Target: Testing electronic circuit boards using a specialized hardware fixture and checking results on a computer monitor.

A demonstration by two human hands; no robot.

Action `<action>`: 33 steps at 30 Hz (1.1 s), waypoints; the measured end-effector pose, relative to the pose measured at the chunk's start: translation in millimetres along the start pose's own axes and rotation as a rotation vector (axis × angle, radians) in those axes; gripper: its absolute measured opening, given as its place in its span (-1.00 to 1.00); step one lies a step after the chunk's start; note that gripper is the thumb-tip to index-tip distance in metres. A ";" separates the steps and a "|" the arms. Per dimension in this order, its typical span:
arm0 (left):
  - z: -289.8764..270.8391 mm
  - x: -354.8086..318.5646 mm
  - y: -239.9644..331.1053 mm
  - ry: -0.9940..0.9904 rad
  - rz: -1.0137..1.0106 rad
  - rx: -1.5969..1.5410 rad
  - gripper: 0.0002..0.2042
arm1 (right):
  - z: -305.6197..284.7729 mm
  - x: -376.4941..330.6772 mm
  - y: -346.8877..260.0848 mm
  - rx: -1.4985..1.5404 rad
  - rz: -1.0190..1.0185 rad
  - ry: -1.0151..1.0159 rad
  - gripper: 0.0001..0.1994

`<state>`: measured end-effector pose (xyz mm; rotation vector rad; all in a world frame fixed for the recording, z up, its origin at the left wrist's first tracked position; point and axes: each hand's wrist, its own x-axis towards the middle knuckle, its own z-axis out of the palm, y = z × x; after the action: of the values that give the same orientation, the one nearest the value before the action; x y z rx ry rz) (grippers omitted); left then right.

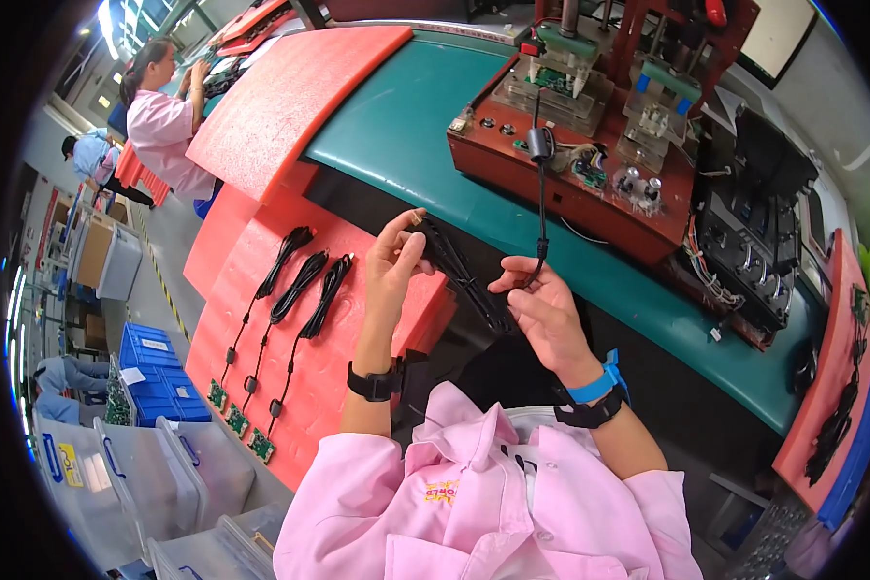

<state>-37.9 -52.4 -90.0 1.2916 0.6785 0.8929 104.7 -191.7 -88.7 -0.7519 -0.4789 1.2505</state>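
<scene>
A coiled black cable point(462, 277) hangs between my two hands over the near edge of the green bench. My left hand point(396, 256) pinches its metal-tipped plug end between thumb and fingers. My right hand point(543, 307) is closed on the cable at the other side of the coil. From there the lead rises through a dark cylindrical ferrite core point(540, 145) to a green circuit board point(548, 79) seated in the red test fixture point(512, 164). To the left, three bundled black cables point(300, 287) with small green boards point(237, 418) lie side by side on pink foam.
A large pink foam sheet point(300, 92) lies across the bench's far left. Right of the fixture stands a black device with knobs point(744, 246). More cables point(836, 425) rest on foam at far right. Clear bins point(145, 478) and blue crates point(159, 372) stand lower left. A co-worker point(164, 126) works beyond.
</scene>
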 end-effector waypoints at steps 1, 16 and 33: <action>0.5 0.8 5.3 0.000 0.067 0.150 -0.64 | 1.5 0.7 4.3 -0.026 -0.024 -0.003 -0.71; -11.5 -4.6 77.1 -0.702 -0.102 0.509 -0.71 | -14.6 10.3 10.4 0.140 0.137 -0.046 -0.68; 1.0 -19.5 32.0 -0.638 0.327 -0.733 -0.72 | 14.6 24.2 -17.8 0.192 0.102 -0.162 -0.81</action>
<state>-52.6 -68.4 -59.5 0.9301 -0.3574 0.8080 112.8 -167.2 -67.5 -0.5206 -0.4489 1.4374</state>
